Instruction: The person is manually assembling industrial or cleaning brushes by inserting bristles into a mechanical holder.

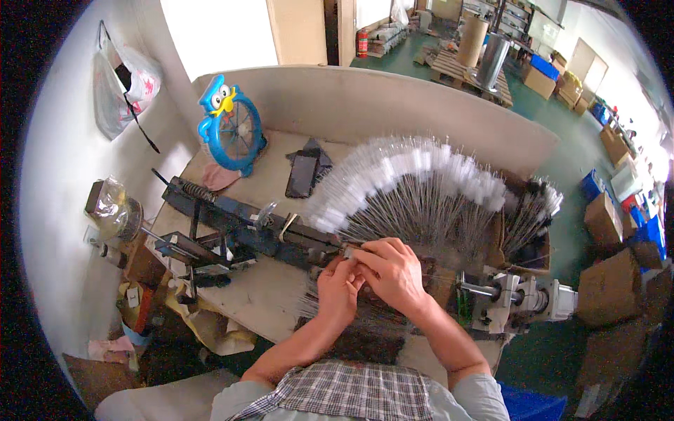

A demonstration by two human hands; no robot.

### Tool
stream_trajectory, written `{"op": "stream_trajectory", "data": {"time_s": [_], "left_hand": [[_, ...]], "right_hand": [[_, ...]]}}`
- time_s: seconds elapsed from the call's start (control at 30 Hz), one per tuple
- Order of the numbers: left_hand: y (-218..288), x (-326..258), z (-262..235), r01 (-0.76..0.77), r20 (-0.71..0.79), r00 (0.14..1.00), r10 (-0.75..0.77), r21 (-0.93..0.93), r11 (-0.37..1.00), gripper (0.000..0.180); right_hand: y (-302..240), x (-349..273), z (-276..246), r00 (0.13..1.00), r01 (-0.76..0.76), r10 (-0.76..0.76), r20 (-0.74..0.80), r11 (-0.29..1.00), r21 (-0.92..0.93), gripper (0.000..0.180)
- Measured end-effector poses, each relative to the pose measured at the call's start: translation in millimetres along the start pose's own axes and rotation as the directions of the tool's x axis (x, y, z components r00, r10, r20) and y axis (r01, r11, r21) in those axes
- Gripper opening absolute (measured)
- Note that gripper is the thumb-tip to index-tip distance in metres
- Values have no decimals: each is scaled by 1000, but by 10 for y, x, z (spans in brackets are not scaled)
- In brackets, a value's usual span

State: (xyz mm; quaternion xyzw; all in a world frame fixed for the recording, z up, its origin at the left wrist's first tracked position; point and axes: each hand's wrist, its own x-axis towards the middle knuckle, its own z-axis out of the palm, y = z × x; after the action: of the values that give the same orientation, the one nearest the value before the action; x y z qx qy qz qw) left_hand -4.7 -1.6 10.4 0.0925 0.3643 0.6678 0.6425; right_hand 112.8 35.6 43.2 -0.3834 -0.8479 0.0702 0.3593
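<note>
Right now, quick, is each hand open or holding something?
Left hand: closed; can't tell what's in its grip.
Right hand: closed, touching the left; can't tell what it holds.

Table point(277, 284): low panel point(393, 98) along its far edge
Fan point(234, 133): far left on the table
Phone point(302, 175): right of the fan, on the table
Left hand point(338, 288): touching the right hand point(394, 274), over the table's near side
Wire brushes point(414, 186): behind the hands, right of the phone
Bar mechanism point(242, 219): across the table's left half, near end beside the left hand
Motor unit point(523, 296): right of both hands
Box point(498, 242): behind the motor unit, more brushes point(537, 207) in it
Bag point(112, 105): on the wall point(56, 175), left of the fan
Pallet point(453, 72): beyond the panel, on the floor point(554, 130), cylinders point(494, 62) standing on it
Cartons point(609, 284): on the floor, right of the table
</note>
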Motion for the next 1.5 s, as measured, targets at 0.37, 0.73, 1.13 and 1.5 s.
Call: {"op": "stream_trajectory", "data": {"time_s": [0.37,0.73,1.13,1.5], "left_hand": [[23,-18,31,34,-8,999,-35,-108,994,11],[-77,35,-47,-35,16,999,37,-80,996,12],[-125,86,-113,-26,27,999,30,-125,992,9],[-83,48,-40,-32,-3,999,32,-54,998,11]], "right_hand": [[-150,23,71,988,-132,126,-86,989,-64,30],[-143,-58,-24,987,-91,72,-146,987,-129,22],[-104,-82,-33,992,-84,74,-100,991,-103,27],[-94,-124,-16,992,-94,84,-94,990,-108,24]]}}
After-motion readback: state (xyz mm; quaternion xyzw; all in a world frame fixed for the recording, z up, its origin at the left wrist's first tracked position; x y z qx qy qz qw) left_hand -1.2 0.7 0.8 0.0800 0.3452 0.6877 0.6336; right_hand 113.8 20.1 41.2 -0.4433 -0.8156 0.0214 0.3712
